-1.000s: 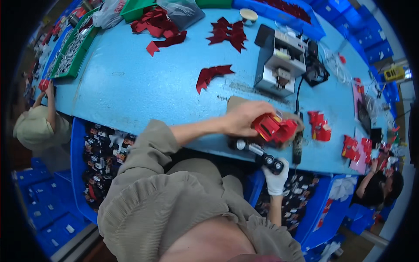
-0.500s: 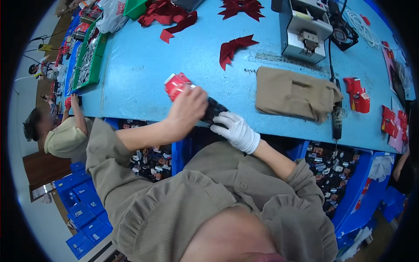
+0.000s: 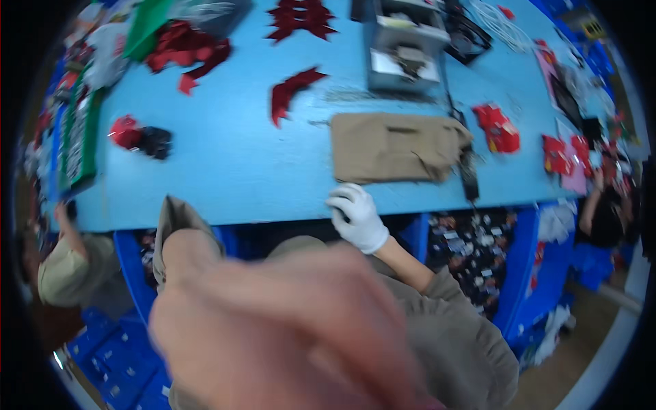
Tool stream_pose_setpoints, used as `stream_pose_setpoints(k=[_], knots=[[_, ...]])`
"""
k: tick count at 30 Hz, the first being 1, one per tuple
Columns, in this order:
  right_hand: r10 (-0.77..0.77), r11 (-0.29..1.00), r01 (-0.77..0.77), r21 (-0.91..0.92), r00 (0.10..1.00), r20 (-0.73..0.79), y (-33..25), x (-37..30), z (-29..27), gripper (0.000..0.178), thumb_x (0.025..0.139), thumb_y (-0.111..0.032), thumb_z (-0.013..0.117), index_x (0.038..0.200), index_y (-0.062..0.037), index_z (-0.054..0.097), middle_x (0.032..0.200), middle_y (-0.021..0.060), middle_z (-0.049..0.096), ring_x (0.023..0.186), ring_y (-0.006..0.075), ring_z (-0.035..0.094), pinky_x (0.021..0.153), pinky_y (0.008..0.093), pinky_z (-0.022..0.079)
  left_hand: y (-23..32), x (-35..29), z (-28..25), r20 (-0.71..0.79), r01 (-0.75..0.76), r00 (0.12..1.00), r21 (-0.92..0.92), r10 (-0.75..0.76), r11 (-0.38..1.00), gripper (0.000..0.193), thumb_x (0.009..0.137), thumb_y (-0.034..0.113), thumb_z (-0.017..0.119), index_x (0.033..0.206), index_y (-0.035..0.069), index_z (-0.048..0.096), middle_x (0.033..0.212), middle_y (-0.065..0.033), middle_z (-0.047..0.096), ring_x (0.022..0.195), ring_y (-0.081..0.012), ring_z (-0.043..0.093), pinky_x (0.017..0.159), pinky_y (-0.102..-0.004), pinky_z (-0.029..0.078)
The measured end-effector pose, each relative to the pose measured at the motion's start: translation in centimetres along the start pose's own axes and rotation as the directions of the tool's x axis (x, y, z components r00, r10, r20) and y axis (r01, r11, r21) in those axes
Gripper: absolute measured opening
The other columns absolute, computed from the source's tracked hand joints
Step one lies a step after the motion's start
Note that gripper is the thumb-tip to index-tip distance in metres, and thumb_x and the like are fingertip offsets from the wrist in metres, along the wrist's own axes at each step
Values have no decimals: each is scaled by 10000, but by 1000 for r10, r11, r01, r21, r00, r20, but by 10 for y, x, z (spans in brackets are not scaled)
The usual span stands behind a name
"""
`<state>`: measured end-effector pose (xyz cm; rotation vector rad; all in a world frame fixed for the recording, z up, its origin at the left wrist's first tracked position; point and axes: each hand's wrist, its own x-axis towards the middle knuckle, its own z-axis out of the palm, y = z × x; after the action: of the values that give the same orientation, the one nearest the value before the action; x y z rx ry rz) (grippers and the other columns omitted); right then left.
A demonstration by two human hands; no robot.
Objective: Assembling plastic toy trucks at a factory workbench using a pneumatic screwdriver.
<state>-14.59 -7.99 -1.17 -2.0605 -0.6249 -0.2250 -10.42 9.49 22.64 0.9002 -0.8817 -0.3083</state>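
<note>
My bare left hand (image 3: 280,321) is raised close to the camera, large and smeared by motion, so its fingers cannot be read. Over the front edge of the table, my right hand (image 3: 359,219) wears a white glove; its fingers curl loosely, apart from the thumb, with nothing visible in them. A small object with a shiny red end and a black end (image 3: 141,139) lies on the blue table (image 3: 225,143) at the left, away from both hands. Just beyond the gloved hand is a folded brown cloth (image 3: 389,157).
Dark red ribbon bows (image 3: 294,96) lie farther back. A grey machine (image 3: 404,58) stands behind the cloth, and a black tool (image 3: 469,174) lies at its right. Red packets (image 3: 499,128) are at the right. A green tray (image 3: 80,137) edges the left; blue bins (image 3: 519,266) hold small parts below.
The red and black object has left my hands and now lies on the table at the left. My left hand has risen toward the camera. The whole view has shifted.
</note>
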Motion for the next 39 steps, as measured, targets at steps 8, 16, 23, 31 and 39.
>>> stream_pose_setpoints(k=[8, 16, 23, 31, 39], knots=[[145, 978, -175, -114, 962, -232, -17, -29, -47, 228, 634, 57, 596, 825, -66, 582, 899, 101, 577, 877, 310, 555, 774, 389, 450, -72, 29, 26, -20, -8, 1000, -190, 4, 982, 262, 771, 130, 614, 970, 14, 489, 845, -141, 519, 719, -227, 524, 615, -364, 432], [-205, 773, -251, -582, 770, -604, 60, -2, -195, 227, 661, 16, 636, 868, -65, 586, 934, 104, 593, 883, 290, 572, 806, 377, 446, -94, 31, 36, -95, 41, 994, -67, -47, 997, 412, 733, 163, 656, 1048, 7, 442, 953, -152, 486, 812, -246, 516, 669, -365, 440], [492, 517, -801, -300, 565, -662, 166, 14, -294, 606, 688, -247, 737, 1197, -20, 499, 1100, 195, 554, 1034, 266, 533, 872, 326, 441, -84, 15, 29, -248, 85, 967, 125, -52, 989, 544, 700, 193, 693, 1117, 1, 401, 1048, -161, 457, 893, -262, 510, 717, -365, 446], [802, 522, -129, 843, 411, -434, 98, 18, -251, 594, 783, -330, 674, 1267, -97, 423, 1258, 137, 463, 1153, 292, 451, 939, 439, 402, -78, -16, 23, -446, 199, 893, 280, -57, 939, 695, 662, 226, 735, 1195, -6, 355, 1157, -172, 424, 986, -281, 503, 770, -366, 454], [627, 408, 22, 913, 720, -298, -27, 16, -120, 585, 809, -331, 637, 1283, -96, 388, 1262, 90, 458, 1163, 232, 450, 958, 389, 393, -146, 12, 15, -416, 425, 862, 285, -289, 859, 797, 637, 197, 794, 1259, -3, 338, 1271, -154, 381, 1106, -243, 480, 857, -335, 446]])
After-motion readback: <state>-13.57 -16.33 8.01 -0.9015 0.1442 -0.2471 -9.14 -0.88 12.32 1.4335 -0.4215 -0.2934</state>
